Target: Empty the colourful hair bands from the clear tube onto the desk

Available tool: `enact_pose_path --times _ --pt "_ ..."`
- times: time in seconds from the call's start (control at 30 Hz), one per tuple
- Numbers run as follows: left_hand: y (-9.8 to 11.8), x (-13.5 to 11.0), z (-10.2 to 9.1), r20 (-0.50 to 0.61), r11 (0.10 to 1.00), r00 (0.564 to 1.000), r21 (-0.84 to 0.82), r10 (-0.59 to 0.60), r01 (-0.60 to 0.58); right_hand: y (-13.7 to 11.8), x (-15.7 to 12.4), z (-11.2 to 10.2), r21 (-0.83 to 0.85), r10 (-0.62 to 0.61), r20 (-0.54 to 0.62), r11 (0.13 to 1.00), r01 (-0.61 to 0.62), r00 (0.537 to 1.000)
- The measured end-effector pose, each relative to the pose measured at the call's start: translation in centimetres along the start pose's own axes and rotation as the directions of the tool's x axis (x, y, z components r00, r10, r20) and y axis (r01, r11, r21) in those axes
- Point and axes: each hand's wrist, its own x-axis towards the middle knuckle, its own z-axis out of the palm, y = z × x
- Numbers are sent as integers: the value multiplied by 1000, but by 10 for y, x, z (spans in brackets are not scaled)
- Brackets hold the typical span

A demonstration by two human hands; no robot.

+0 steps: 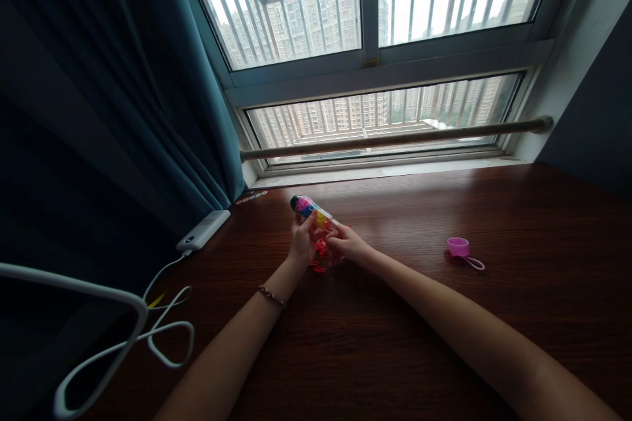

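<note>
My left hand (300, 243) is wrapped round a clear tube (323, 219) with bands of pink, blue, yellow and red in it. The tube is tilted, its dark end up to the left and its red end down to the right. At that lower end my right hand (347, 243) has its fingers closed against the tube. Small red pieces (320, 248) show between and below the hands, some on the wooden surface; their kind is too small to tell. To the right lies a pink cup-shaped piece (458, 247) with a pale loop.
A white power strip (203, 230) with a coiled white cable (170, 325) lies at the left, beside a blue curtain (197, 112). Behind the wooden surface (395, 329) are a window and a horizontal rail (395, 139). A small dotted strip (251, 197) lies near the curtain.
</note>
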Motion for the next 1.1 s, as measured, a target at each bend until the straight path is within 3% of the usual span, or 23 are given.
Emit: enact_pose_path --times 0.27,0.53,1.1 --pt "0 7 -5 -51 996 995 -40 -85 83 -2 1 -5 9 -40 -3 999 40 999" --pt "-2 2 0 -90 999 996 -45 -24 20 5 3 -8 -58 -89 -226 995 78 970" --pt "-7 1 1 -135 996 989 80 57 -47 5 2 -7 -154 -116 -360 986 64 926"
